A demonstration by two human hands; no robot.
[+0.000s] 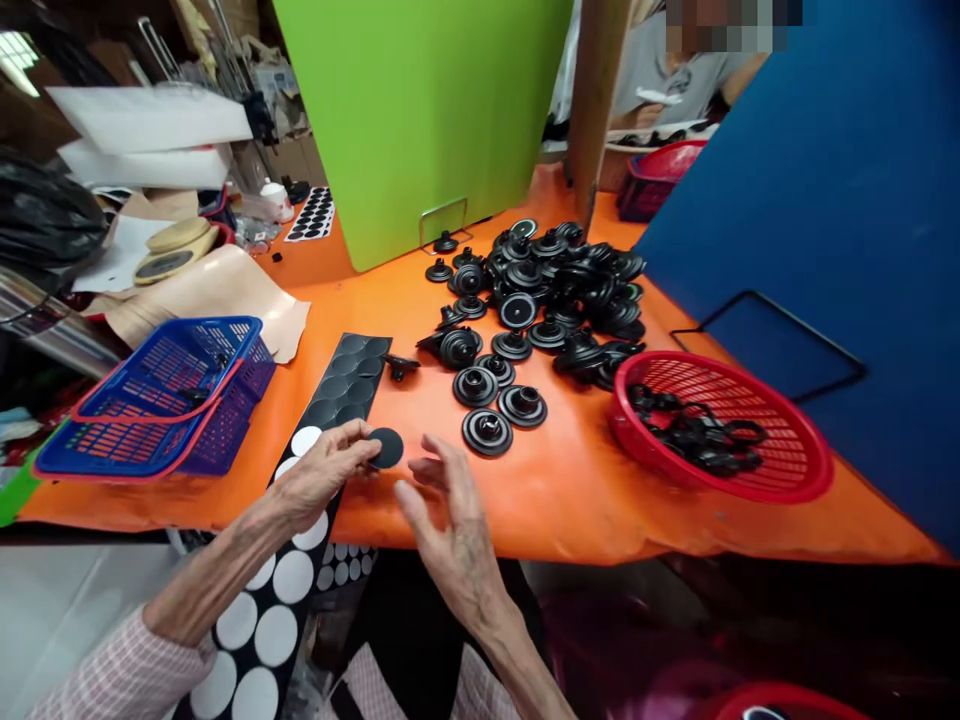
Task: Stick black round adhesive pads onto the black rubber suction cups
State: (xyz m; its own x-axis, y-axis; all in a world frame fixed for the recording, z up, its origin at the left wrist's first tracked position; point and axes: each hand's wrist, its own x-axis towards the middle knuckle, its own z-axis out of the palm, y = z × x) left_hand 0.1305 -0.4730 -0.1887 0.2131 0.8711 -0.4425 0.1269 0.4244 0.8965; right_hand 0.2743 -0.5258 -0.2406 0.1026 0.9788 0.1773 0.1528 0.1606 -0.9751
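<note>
Between thumb and fingers, my left hand (334,465) pinches a round black sticker (388,448) by its left edge. My right hand (454,520) is close by on the right, fingers spread and apart from the sticker. Under my left forearm runs a sticker sheet (285,577); bare white circles show on its near part, black discs on its far part. Beyond my hands, several black round ridged parts (487,432) lie singly in front of a large heap of the same parts (555,275). A small black piece (402,367) rests beside the sheet.
A blue basket (161,390) stands left, a red basket (720,425) with black pieces right. A green panel (427,120) and a blue panel (817,200) rise from the orange table (525,510). Behind them, another person (675,80) sits. Papers and foam clutter the far left.
</note>
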